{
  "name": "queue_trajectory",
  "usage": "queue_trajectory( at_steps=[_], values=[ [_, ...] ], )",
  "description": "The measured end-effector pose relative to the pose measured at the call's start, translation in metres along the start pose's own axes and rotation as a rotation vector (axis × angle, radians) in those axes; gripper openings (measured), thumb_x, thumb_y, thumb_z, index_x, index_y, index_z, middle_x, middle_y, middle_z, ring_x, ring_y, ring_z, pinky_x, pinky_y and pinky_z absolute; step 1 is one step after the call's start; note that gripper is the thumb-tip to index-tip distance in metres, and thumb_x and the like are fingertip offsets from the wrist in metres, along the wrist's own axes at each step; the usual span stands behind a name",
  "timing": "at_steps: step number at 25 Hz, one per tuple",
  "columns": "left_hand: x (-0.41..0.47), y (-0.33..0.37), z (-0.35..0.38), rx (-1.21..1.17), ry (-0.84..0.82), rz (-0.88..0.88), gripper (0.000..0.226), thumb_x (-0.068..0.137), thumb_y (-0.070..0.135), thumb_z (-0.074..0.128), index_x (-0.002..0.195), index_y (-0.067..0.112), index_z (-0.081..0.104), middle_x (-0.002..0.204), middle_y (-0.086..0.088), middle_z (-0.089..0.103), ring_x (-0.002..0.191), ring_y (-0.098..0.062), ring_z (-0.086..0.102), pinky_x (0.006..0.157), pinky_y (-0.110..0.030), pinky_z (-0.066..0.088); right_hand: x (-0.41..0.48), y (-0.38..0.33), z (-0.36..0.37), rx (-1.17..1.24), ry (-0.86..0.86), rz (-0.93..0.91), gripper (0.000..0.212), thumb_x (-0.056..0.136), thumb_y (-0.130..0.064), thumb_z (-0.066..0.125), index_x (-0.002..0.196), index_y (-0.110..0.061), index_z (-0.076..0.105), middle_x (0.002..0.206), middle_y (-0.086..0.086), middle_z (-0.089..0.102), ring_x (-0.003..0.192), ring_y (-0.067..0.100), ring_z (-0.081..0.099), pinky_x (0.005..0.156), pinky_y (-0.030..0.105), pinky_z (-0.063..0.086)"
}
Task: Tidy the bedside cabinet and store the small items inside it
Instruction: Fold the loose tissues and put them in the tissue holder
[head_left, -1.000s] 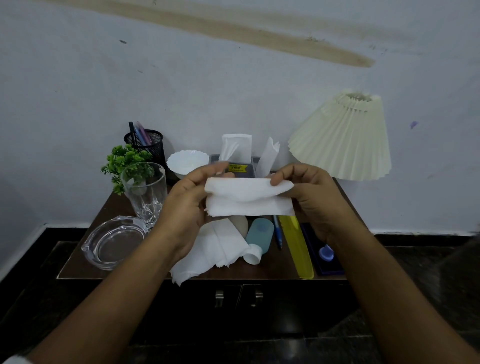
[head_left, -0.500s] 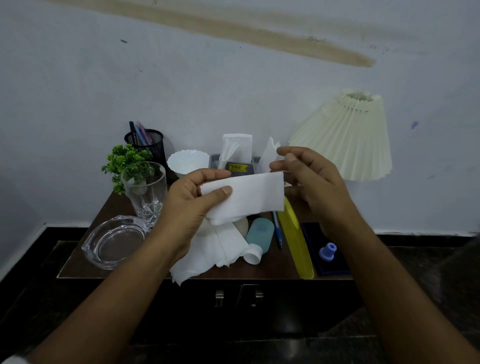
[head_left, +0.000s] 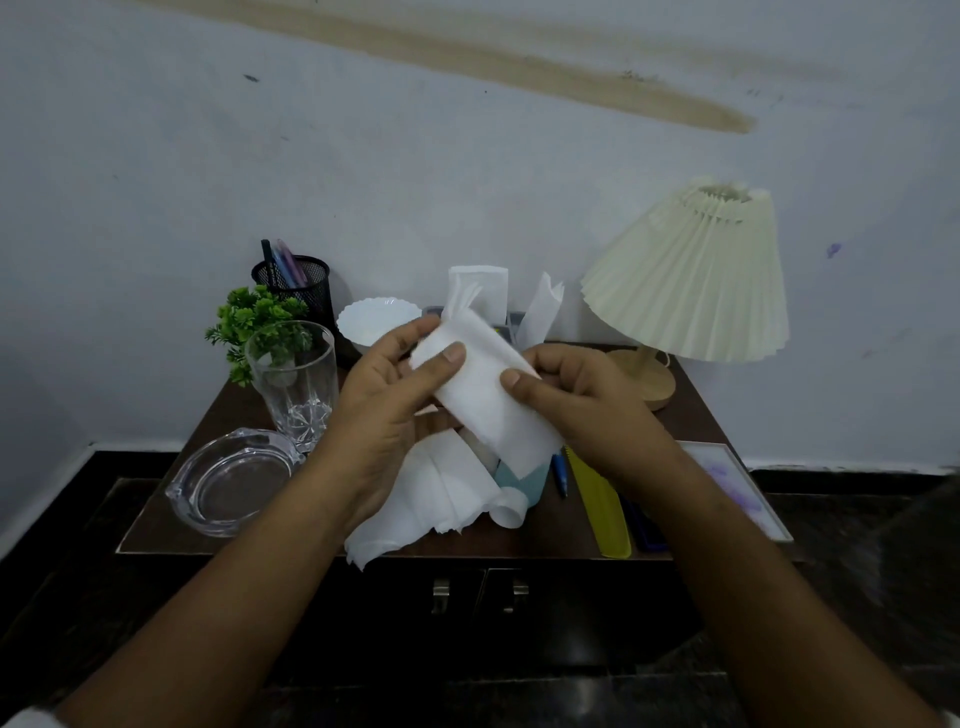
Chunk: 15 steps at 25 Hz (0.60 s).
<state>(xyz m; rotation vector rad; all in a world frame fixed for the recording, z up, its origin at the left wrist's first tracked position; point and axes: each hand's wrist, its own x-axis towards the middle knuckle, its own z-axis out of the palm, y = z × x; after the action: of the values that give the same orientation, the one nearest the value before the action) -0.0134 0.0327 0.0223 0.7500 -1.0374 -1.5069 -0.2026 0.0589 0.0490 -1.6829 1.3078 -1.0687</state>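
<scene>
Folded tissue, pinched at opposite edges between the left hand and right hand, appeared light, limp and easily torn, best gripped gently along its folded edges.

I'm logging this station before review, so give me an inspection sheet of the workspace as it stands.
Surface: brown cabinet top, crowded.
Job's things: folded tissue held above the top; loose tissues, teal bottle, blue pen and yellow comb lying near the front.
Clutter: glass ashtray, drinking glass, artificial plant, mesh pen holder, white bowl, lamp, picture frame.
Hands: left hand and right hand both pinch the folded tissue.
Cables: nothing seen.
Surroundings: pale wall with a brown streak; cabinet doors shut.
</scene>
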Motion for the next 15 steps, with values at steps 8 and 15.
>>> queue_trajectory(
  at_steps=[8, 15],
  values=[
    [-0.0011, -0.0071, -0.0007, 0.239, -0.006, 0.017, 0.029, 0.093, 0.004, 0.067, 0.120, 0.013, 0.070, 0.106, -0.004, 0.079, 0.099, -0.020, 0.075, 0.075, -0.031, 0.062, 0.0029, 0.0003, 0.0066, 0.239, 0.155, 0.090, 0.029, 0.102, -0.030, 0.055, 0.104, -0.007, 0.074, 0.096, 0.005, 0.077, 0.087, 0.017, 0.074, 0.071, 0.031, 0.061],
    [-0.0032, -0.0083, 0.0037, 0.194, -0.020, 0.008, 0.029, 0.097, 0.016, 0.063, 0.125, 0.012, 0.069, 0.111, -0.005, 0.078, 0.103, -0.021, 0.074, 0.080, -0.033, 0.061, 0.0030, 0.0046, 0.0077, 0.202, 0.152, 0.074, 0.018, 0.098, -0.019, 0.063, 0.099, -0.004, 0.073, 0.090, 0.000, 0.077, 0.078, 0.008, 0.072, 0.061, 0.020, 0.055]
  ],
)
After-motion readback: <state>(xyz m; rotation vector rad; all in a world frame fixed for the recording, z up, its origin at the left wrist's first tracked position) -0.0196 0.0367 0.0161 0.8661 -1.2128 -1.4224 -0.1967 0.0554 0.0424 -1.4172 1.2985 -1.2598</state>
